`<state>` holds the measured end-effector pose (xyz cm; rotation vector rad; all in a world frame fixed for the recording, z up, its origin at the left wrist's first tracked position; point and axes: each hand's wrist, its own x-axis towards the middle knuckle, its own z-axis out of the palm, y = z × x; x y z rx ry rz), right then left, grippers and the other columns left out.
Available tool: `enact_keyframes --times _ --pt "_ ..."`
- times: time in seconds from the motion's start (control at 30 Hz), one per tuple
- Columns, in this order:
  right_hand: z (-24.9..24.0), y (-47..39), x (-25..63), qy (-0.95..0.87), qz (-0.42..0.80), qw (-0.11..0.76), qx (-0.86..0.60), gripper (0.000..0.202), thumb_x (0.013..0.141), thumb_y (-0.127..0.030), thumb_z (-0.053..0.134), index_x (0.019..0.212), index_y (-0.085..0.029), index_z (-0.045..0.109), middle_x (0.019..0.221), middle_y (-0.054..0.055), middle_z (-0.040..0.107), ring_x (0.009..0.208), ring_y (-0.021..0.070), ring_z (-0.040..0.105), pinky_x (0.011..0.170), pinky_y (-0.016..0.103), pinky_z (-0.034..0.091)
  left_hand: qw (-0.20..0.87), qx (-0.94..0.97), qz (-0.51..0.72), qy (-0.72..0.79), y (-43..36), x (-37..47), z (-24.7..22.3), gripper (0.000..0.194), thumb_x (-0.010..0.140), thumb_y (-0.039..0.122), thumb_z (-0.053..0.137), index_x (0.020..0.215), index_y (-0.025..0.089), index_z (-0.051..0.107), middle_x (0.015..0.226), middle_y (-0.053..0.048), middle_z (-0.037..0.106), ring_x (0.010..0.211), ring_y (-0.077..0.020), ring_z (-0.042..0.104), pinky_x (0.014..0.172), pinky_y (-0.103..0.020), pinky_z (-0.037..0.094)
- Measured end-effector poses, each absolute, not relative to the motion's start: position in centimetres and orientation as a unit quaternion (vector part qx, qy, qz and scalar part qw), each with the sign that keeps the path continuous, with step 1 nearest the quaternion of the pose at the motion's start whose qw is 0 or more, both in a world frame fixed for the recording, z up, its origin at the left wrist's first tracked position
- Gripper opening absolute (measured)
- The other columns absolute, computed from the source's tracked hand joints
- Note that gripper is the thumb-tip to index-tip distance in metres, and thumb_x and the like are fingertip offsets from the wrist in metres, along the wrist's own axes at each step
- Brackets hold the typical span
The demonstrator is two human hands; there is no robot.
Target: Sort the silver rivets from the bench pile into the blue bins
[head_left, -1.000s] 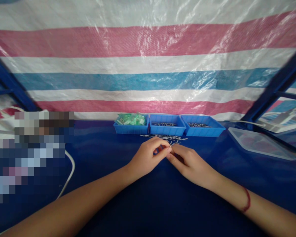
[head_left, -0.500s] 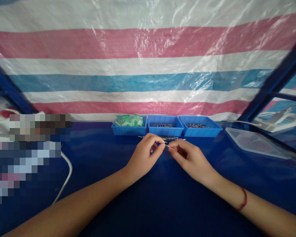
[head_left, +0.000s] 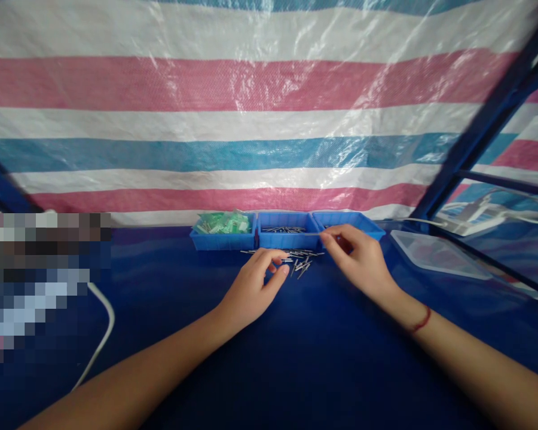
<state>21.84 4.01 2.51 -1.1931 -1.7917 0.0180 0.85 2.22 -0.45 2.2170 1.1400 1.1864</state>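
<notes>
My right hand [head_left: 358, 254] is raised in front of the right-hand bin, thumb and forefinger pinched on a thin metal pin [head_left: 312, 234] that points left across the front of the middle blue bin [head_left: 289, 240]. My left hand [head_left: 257, 280] hovers low over the table, its thumb and forefinger apart with nothing visible held between them. Just beyond its fingertips lies a loose pile of thin metal pins [head_left: 301, 266], with more pins [head_left: 296, 253] strewn along the foot of the bins. Similar pins lie inside the middle bin.
Left of the middle bin, a blue bin [head_left: 224, 241] holds green plastic packets [head_left: 226, 222]. The right blue bin [head_left: 363, 222] is partly hidden by my hand. A clear plastic lid [head_left: 439, 255], a white power strip [head_left: 470, 218] and a white cable [head_left: 110, 316] lie around the blue table [head_left: 269, 370].
My hands have come apart. The right one moved up and right with a pin, while the left finger and thumb have parted. A small pile of pins now shows between them.
</notes>
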Motion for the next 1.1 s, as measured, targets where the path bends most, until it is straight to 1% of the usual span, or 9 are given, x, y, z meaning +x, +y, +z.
enact_keyframes --times 0.07,0.13,0.27,0.37,0.5,0.6,0.77,0.9,1.1 --pt "2.7 5.4 23.5 -0.684 -0.040 0.479 -0.549 0.025 0.084 -0.037 0.052 0.080 -0.016 0.065 0.066 0.003 0.061 0.053 0.0136 0.050 0.053 0.026 0.038 0.182 0.794 0.412 0.409 2.2 0.9 -0.3 0.013 0.087 0.021 0.049 0.098 0.020 0.056 0.095 -0.003 0.060 0.082 -0.0138 0.058 0.076 -0.028 0.046" --pt "2.7 6.5 25.0 -0.643 -0.081 0.465 -0.603 0.027 0.083 -0.038 0.051 0.081 -0.015 0.066 0.063 0.004 0.060 0.054 0.0160 0.052 0.054 0.028 0.038 0.173 0.804 0.397 0.407 2.0 1.0 -0.2 0.012 0.087 0.018 0.048 0.094 0.020 0.057 0.092 -0.003 0.061 0.083 -0.0147 0.058 0.077 -0.029 0.047" --pt "2.3 7.8 26.8 -0.603 -0.098 0.433 -0.663 0.031 0.079 -0.035 0.053 0.098 -0.012 0.062 0.059 0.003 0.057 0.055 0.0199 0.055 0.056 0.030 0.038 0.137 0.825 0.370 0.404 1.9 1.0 -0.1 0.013 0.085 0.014 0.048 0.090 0.019 0.059 0.091 -0.004 0.063 0.087 -0.0169 0.059 0.080 -0.031 0.047" --pt "2.0 7.7 26.5 -0.608 -0.085 0.437 -0.657 0.033 0.079 -0.033 0.052 0.104 -0.012 0.057 0.060 0.001 0.056 0.056 0.0198 0.055 0.056 0.030 0.038 0.074 0.834 0.317 0.446 2.2 0.5 -0.1 0.016 0.085 0.016 0.047 0.094 0.019 0.060 0.096 -0.005 0.063 0.092 -0.0195 0.058 0.082 -0.033 0.046" --pt "1.9 6.8 24.9 -0.659 -0.050 0.441 -0.607 0.027 0.080 -0.031 0.050 0.101 -0.015 0.057 0.059 -0.001 0.053 0.055 0.0170 0.055 0.058 0.028 0.039 -0.057 0.819 0.210 0.532 2.9 -0.8 -0.1 0.025 0.087 0.021 0.044 0.106 0.017 0.061 0.107 -0.010 0.061 0.096 -0.0263 0.056 0.079 -0.040 0.044" --pt "1.9 5.9 23.7 -0.691 -0.025 0.439 -0.575 0.024 0.081 -0.031 0.049 0.097 -0.015 0.057 0.057 -0.002 0.051 0.053 0.0154 0.053 0.057 0.027 0.039 -0.106 0.799 0.169 0.568 3.3 -1.3 -0.1 0.031 0.088 0.024 0.041 0.112 0.016 0.059 0.111 -0.011 0.060 0.096 -0.0286 0.055 0.075 -0.041 0.043" --pt "1.7 4.7 22.2 -0.727 0.018 0.429 -0.536 0.021 0.082 -0.030 0.049 0.095 -0.016 0.058 0.056 -0.003 0.049 0.050 0.0135 0.051 0.055 0.026 0.039 -0.110 0.797 0.153 0.573 3.4 -1.2 -0.3 0.034 0.089 0.021 0.039 0.115 0.013 0.059 0.110 -0.013 0.060 0.096 -0.0279 0.055 0.075 -0.039 0.043" --pt "1.2 4.0 21.3 -0.746 0.073 0.412 -0.518 0.019 0.083 -0.030 0.048 0.093 -0.017 0.057 0.056 -0.004 0.048 0.050 0.0129 0.049 0.053 0.026 0.039 -0.100 0.795 0.162 0.575 3.6 -1.3 -0.3 0.033 0.088 0.022 0.040 0.114 0.014 0.059 0.106 -0.012 0.060 0.094 -0.0265 0.055 0.075 -0.037 0.044" --pt "0.2 3.1 19.8 -0.745 0.186 0.411 -0.491 0.018 0.083 -0.031 0.048 0.090 -0.018 0.058 0.056 -0.004 0.049 0.051 0.0125 0.050 0.052 0.025 0.041 -0.021 0.798 0.217 0.561 4.2 -1.7 -0.2 0.024 0.087 0.018 0.044 0.101 0.017 0.064 0.100 -0.008 0.062 0.094 -0.0230 0.056 0.084 -0.036 0.044"
